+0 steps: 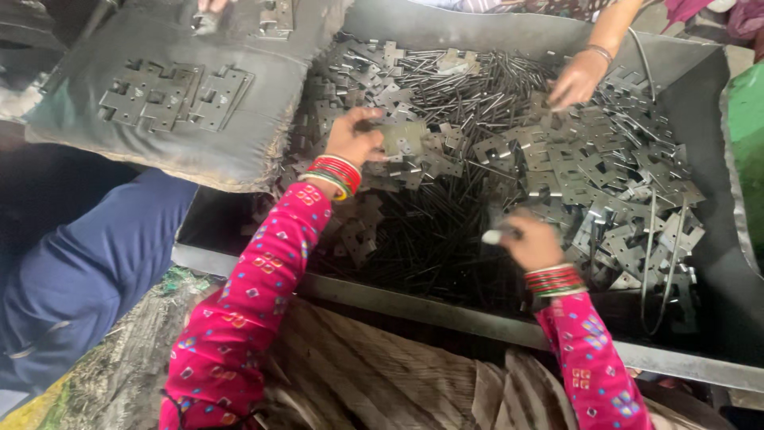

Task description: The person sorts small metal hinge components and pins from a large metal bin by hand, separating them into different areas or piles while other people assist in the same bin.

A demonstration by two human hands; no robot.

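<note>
The left hand (356,137) pinches a flat metal plate (403,137) lying to its right, while the right hand (532,239) is closed on thin pins (495,236).

Counts from my feed

I count three hands in one metal tray (446,306); the plates (589,179) and pins (446,231) are too many to count.

Left hand (354,137) outstretched, pinching; right hand (532,241) fisted.
</note>
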